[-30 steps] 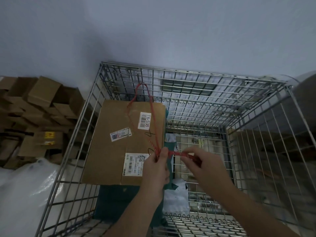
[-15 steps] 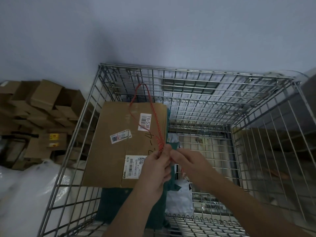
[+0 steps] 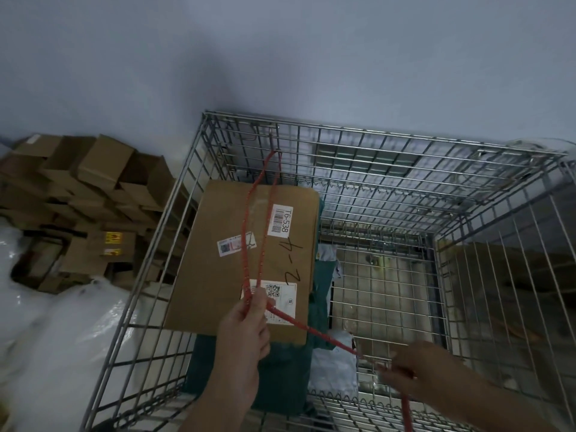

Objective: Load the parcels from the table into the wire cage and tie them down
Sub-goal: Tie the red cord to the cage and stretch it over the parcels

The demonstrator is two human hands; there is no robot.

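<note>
— Where is the thin red cord held?

— It is pinched by the left hand over the flat brown cardboard parcel inside the grey wire cage. Two strands are looped up to the back wall.

— And the right hand?

— Its fingers are closed around the cord's trailing length, stretched taut between both hands.

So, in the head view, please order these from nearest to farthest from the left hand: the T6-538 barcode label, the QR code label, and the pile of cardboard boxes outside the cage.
From the left hand:
1. QR code label, right beside the fingers, at the near end of the big box.
2. T6-538 barcode label, farther up the same box.
3. Pile of cardboard boxes, outside the wire cage, far left.
</note>
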